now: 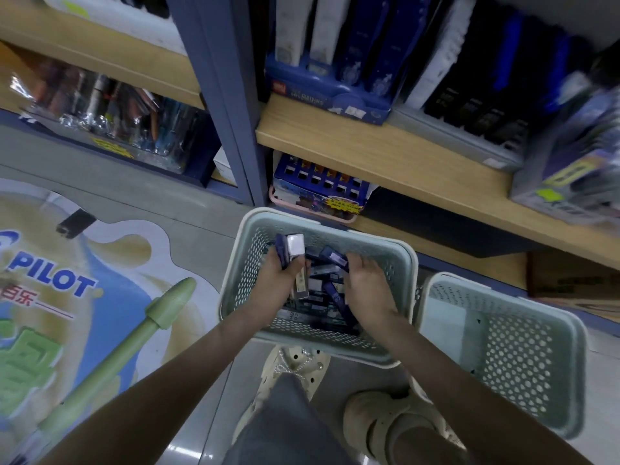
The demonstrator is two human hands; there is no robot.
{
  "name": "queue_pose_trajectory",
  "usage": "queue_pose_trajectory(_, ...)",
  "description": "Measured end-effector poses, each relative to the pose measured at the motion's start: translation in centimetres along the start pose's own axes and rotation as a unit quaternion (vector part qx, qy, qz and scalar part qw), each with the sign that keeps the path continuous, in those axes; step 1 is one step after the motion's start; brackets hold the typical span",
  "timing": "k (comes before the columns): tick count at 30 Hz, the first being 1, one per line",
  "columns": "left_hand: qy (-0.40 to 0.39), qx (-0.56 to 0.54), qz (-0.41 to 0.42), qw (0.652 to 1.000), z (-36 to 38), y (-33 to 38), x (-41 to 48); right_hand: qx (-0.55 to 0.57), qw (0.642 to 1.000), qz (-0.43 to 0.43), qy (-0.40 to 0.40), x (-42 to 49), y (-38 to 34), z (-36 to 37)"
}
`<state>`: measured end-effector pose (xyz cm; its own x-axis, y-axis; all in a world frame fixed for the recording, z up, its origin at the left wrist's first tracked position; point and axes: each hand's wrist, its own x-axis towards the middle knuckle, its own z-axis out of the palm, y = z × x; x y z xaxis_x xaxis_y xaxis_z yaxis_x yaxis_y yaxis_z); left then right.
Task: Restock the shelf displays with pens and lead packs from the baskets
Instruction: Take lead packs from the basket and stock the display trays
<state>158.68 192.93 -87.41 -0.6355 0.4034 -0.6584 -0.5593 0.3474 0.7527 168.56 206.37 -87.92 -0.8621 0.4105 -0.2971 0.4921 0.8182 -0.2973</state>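
A: Step in hand?
B: From the basket (396,250), lead packs (322,290) are being gathered; a stack (295,250) is clamped in the left hand (278,280), while the right hand (364,283) grip cannot be told.
A: Next?
B: The stack is likely to be lifted to the shelf (385,152).

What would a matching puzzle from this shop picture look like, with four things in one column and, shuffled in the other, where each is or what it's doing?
Column one:
1. left hand
2. right hand
3. blue display stand
4. green pen picture

Column two:
A. standing on the wooden shelf
B. printed flat on the floor
C. holding a stack of packs
D. reaching among loose packs in the basket

Pairs: 1-C, 2-D, 3-A, 4-B.
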Motion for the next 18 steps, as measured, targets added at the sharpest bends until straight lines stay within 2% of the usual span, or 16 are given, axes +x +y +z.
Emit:
queue_pose_trajectory(2,-0.027,0.013,0.011,1.0,0.3,1.4,-0.9,0.15,0.984,0.091,-0.028,-0.3,-0.7,-3.0)
queue_pose_trajectory(4,-0.061,0.024,0.018,0.998,0.8,3.5,-2.4,0.328,0.934,0.134,-0.048,-0.7,-1.6,-5.8)
queue_pose_trajectory(6,-0.092,0.024,0.04,0.995,1.5,5.9,-4.4,0.456,0.878,0.137,-0.051,-1.5,-2.5,-8.6)
queue_pose_trajectory(8,-0.113,0.014,0.065,0.991,2.2,8.3,-6.2,0.507,0.852,0.125,-0.047,-2.4,-3.4,-11.3)
queue_pose_trajectory(11,-0.115,0.013,0.09,0.989,3.0,11.5,-9.0,0.539,0.836,0.103,-0.017,-3.9,-4.3,-15.5)
queue_pose_trajectory(15,-0.122,-0.004,0.121,0.985,4.3,15.3,-12.7,0.554,0.829,0.061,0.038,-6.2,-5.3,-20.4)
queue_pose_trajectory(18,-0.112,-0.02,0.139,0.984,5.4,17.8,-15.4,0.537,0.838,0.018,0.097,-7.9,-6.1,-23.3)
